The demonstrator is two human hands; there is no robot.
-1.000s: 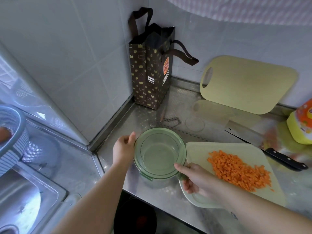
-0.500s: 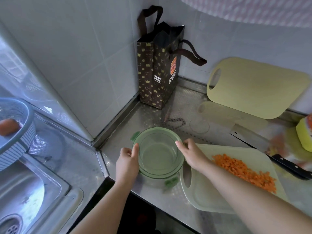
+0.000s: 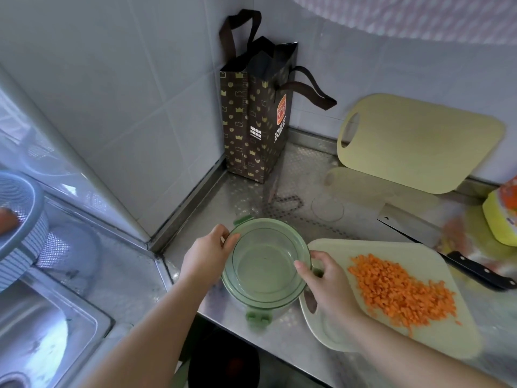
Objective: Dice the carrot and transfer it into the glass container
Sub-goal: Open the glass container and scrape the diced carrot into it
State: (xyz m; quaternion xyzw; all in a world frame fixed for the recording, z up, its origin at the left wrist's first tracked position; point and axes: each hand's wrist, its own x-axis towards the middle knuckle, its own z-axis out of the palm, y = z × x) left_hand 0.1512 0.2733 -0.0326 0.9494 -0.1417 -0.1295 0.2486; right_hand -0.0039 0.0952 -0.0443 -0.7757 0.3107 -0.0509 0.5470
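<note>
The glass container (image 3: 265, 264) stands near the bench's (image 3: 296, 169) front edge, with the left hand (image 3: 208, 254) at its 9 o'clock rim and the right hand (image 3: 326, 278) at 3 o'clock. From the container:
- **3 o'clock:** a cutting board (image 3: 414, 250) carrying diced carrot (image 3: 400, 289).
- **2 o'clock:** a knife (image 3: 414, 229).
- **1 o'clock:** a second board (image 3: 419, 141), against the wall.
- **12 o'clock:** a bag (image 3: 257, 116).
- **8 o'clock:** the sink (image 3: 36, 326).

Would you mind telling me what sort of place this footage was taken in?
Most likely a home kitchen: a steel sink adjoins a steel counter, tiled walls meet in the corner, and a cutting board carries diced carrot beside a cleaver.
</note>
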